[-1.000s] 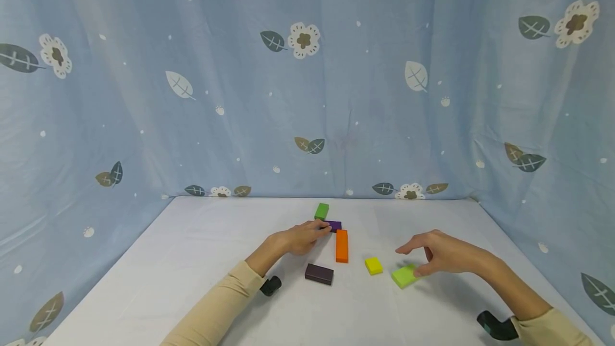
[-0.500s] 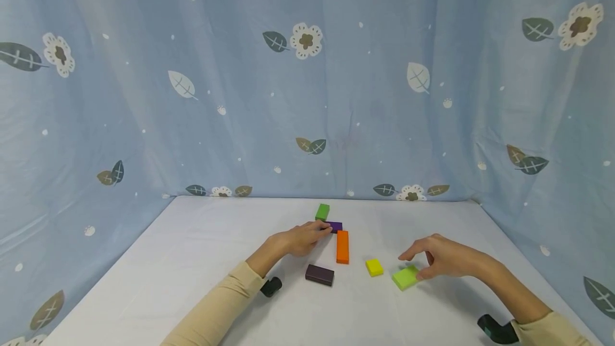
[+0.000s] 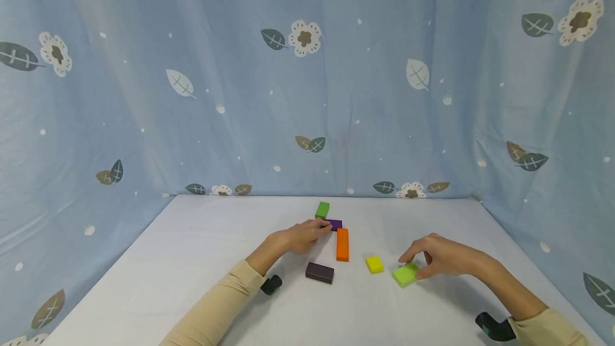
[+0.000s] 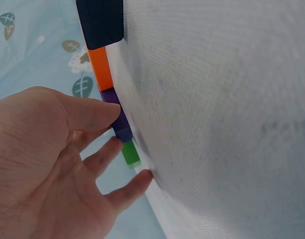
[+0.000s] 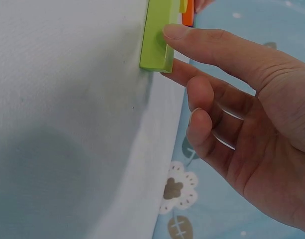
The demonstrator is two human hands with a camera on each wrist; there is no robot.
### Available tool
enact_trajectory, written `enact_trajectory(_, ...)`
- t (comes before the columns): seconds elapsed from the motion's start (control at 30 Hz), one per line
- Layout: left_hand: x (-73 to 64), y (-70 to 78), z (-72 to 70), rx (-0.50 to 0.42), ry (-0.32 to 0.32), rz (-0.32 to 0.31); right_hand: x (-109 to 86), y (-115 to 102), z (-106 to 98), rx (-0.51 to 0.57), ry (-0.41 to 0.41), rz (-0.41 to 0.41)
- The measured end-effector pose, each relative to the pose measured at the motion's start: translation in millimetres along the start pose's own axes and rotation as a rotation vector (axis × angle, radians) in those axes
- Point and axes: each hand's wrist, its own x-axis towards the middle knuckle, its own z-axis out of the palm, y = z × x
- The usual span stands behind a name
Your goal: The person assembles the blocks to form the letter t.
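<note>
My left hand (image 3: 301, 237) reaches to the back middle of the table and holds the left end of a purple block (image 3: 336, 224) between thumb and fingers. In the left wrist view the thumb lies across the purple block (image 4: 123, 125), with other fingers spread. A green block (image 3: 322, 210) adjoins its far side; an orange block (image 3: 343, 245) adjoins its near right side. On the right, my right hand (image 3: 447, 254) pinches a lime-green block (image 3: 405, 275), which lies flat. The right wrist view shows the thumb on the lime-green block (image 5: 158, 37) and a finger behind it.
A small yellow block (image 3: 374, 265) lies between the orange and lime-green blocks. Nearer the front is a dark brown block (image 3: 319, 273). A blue patterned curtain (image 3: 307, 95) surrounds the white table (image 3: 202, 228) at the back and sides. Black wrist devices (image 3: 495, 327) sit under both wrists.
The right hand's index finger has come down closer to the far side of the lime-green block. The left hand and the other blocks stay in place; the head view shifts slightly.
</note>
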Motion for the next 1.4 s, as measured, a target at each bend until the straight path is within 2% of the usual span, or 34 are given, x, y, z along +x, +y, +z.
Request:
enact_trajectory(0.7, -0.1, -0.6, -1.4, -0.018, -0.012, -0.013, 1.2, 7.2, 0.0, 0.014, -0.007, -0.006)
enact_trajectory(1.0, -0.6, -0.5, -0.4, -0.006, -0.001, -0.002, 2.2, 7.0, 2.5, 0.017, -0.011, 0.028)
enact_trajectory(1.4, -1.0, -0.2, 1.1, 0.003, -0.007, -0.012, 0.6, 9.8, 4.3, 0.04, -0.011, 0.011)
